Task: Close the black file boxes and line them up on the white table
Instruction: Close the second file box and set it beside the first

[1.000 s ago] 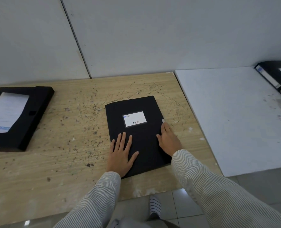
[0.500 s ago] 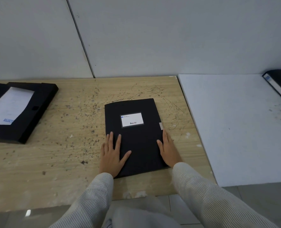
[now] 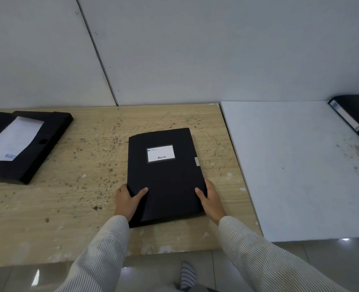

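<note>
A closed black file box (image 3: 164, 178) with a white label lies flat on the wooden table (image 3: 79, 186), in the middle. My left hand (image 3: 127, 202) grips its near left edge, thumb on the lid and fingers hidden beneath. My right hand (image 3: 211, 199) grips its near right edge the same way. An open black file box (image 3: 25, 144) with a white sheet inside lies at the far left. Another closed black file box (image 3: 355, 116) lies at the far right of the white table (image 3: 300, 169).
The white table adjoins the wooden table on the right. A grey panelled wall (image 3: 174, 49) runs behind both. Tiled floor (image 3: 153, 272) and a striped shoe (image 3: 188, 276) show below the near table edge.
Both hands lay flat on the middle box's lid a second ago. They slid outward to its side edges and now clasp it, thumbs on top.
</note>
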